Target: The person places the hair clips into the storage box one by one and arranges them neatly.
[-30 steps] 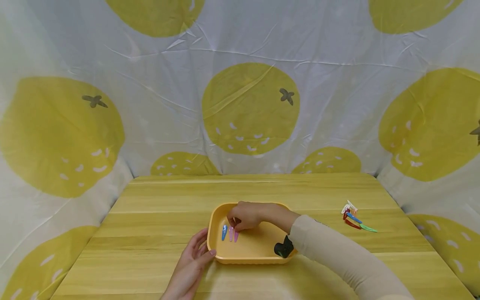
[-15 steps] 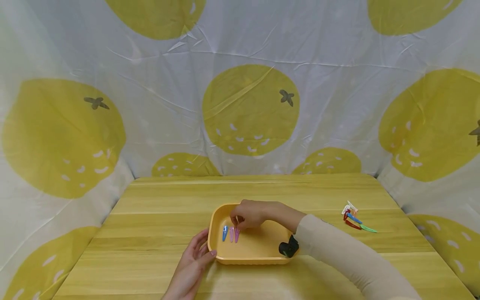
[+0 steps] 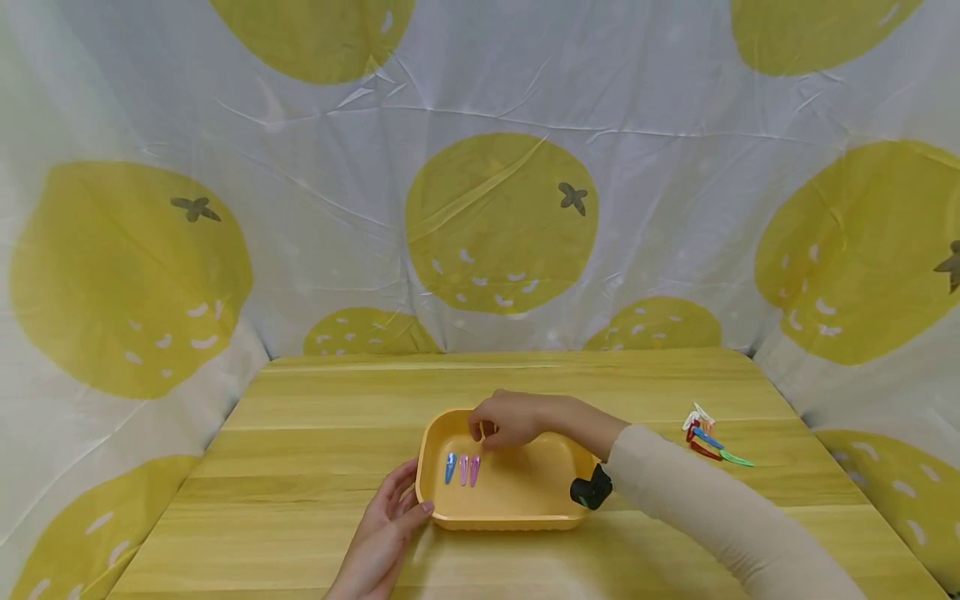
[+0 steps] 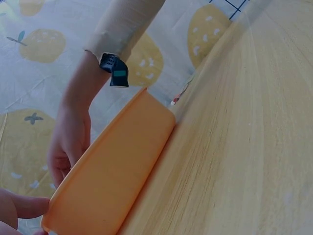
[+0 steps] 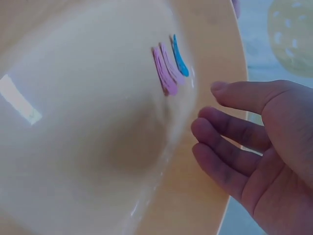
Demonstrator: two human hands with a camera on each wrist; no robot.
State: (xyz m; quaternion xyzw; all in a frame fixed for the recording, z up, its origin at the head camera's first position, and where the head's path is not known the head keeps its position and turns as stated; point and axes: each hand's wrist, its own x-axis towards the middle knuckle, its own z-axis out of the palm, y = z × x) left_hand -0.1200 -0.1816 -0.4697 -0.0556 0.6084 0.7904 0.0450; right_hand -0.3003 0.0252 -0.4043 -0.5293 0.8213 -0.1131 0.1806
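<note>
A yellow tray (image 3: 525,496) sits on the wooden table (image 3: 300,467), its long sides facing 12 and 6 o'clock as the head view shows them. At the tray's 8 o'clock corner the left hand (image 3: 390,510) holds it, thumb laid on the rim and the other fingers against the outer wall, so the digits are clamped on that edge. The right hand (image 3: 513,419) hangs over the tray between 11 and 12 o'clock, its fingers loosely bent, the tips apart with nothing between them; whether they brush the tray's wall I cannot tell. Inside, toward 9 o'clock, three hair clips lie in a row with their narrow ends pointing to 6: a blue clip (image 3: 450,468) outermost, then a pink clip (image 3: 463,470), then a second pink clip (image 3: 476,471) just beside it. The right hand is near these, on their 1 o'clock side, without touching them. Well away from the tray, between 2 and 3 o'clock, lies a loose pile of clips (image 3: 707,437) in white, red, orange, blue and green, the green one reaching out toward 4. A black device (image 3: 591,488) at the right wrist, by the beige sleeve (image 3: 697,500), covers part of the rim at 4 o'clock
</note>
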